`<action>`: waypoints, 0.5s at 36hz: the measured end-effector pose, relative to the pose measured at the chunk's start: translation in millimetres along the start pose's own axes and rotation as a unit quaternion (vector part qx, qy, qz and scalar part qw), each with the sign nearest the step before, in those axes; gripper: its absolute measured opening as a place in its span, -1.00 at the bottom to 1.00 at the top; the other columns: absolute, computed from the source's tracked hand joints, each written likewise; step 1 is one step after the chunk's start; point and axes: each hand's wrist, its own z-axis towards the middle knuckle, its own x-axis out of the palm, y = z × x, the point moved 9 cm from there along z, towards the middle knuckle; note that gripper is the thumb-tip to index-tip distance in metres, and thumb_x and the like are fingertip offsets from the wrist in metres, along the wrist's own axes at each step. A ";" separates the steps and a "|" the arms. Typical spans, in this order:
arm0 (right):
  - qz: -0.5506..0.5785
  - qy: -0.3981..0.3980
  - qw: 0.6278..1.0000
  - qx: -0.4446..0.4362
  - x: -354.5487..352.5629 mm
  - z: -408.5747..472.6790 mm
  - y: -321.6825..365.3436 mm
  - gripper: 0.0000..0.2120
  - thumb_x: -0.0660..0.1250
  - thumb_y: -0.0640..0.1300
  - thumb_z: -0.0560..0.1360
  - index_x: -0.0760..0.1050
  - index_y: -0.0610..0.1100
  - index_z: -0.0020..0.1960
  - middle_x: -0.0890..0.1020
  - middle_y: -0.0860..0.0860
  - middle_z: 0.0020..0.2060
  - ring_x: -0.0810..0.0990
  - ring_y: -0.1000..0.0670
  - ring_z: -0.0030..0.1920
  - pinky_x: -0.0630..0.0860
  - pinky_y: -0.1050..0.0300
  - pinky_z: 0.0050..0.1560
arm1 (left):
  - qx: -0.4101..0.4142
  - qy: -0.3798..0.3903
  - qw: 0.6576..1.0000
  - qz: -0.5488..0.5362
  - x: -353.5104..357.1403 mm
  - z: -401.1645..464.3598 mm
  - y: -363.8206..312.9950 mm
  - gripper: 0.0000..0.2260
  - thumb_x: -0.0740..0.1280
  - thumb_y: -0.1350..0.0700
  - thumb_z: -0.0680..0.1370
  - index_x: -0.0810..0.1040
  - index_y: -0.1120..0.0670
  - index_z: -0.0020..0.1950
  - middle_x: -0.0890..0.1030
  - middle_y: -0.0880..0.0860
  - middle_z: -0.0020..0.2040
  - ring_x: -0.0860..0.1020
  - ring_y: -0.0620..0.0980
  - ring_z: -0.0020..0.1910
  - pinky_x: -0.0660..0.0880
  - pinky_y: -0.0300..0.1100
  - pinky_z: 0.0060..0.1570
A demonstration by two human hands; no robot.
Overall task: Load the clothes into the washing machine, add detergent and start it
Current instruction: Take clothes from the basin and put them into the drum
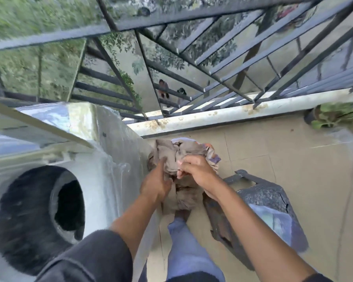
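Observation:
A bundle of clothes (177, 153), mostly grey-brown with a patterned piece at its right, hangs in front of me, above the floor. My left hand (156, 183) grips its left side and my right hand (196, 169) grips its right side. To the left stands the white washing machine (106, 159), wrapped in clear plastic, with its round dark drum opening (69, 206) uncovered. The bundle is to the right of the machine's side, outside the drum. No detergent is in view.
A dark, cracked plastic laundry basket (261, 202) stands on the tiled floor (273, 151) at my right, with light blue cloth inside. A metal railing (192, 82) and a white ledge (232, 112) bound the balcony ahead. A potted plant (332, 117) sits far right.

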 end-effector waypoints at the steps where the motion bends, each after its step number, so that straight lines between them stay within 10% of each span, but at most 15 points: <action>1: 0.004 0.013 1.000 -0.008 4.0 -9.7 8.4 -0.78 0.26 -0.31 0.66 0.54 -0.28 -0.15 0.60 -0.19 -0.27 0.59 -0.03 -0.25 0.54 0.29 -0.16 | 0.011 -0.014 1.000 -0.004 -6.1 -5.3 -2.7 -0.32 0.36 0.09 0.63 0.18 -0.13 0.71 0.57 0.12 0.45 0.55 0.26 0.40 0.54 0.08 0.29; 6: 0.028 0.047 0.998 -0.039 15.9 -49.7 36.3 -0.79 0.25 -0.24 0.68 0.57 -0.31 -0.06 0.62 -0.19 -0.25 0.60 -0.07 -0.17 0.57 0.17 0.00 | 0.033 -0.079 0.994 0.065 -39.5 -32.7 -18.8 -0.71 0.31 0.16 0.57 0.65 0.00 0.26 0.74 0.15 0.11 0.68 0.26 0.14 0.59 -0.03 0.05; 18: -0.061 -0.133 0.989 0.008 -10.8 -60.5 21.0 -0.77 0.23 -0.17 0.63 0.57 -0.15 -0.17 0.63 -0.09 -0.32 0.60 -0.09 -0.24 0.52 0.19 -0.26 | 0.190 -0.207 0.959 0.035 -140.4 -98.6 -74.4 -0.75 0.17 0.09 0.53 0.62 0.15 -0.06 0.72 0.18 -0.12 0.65 0.29 -0.09 0.42 -0.02 -0.21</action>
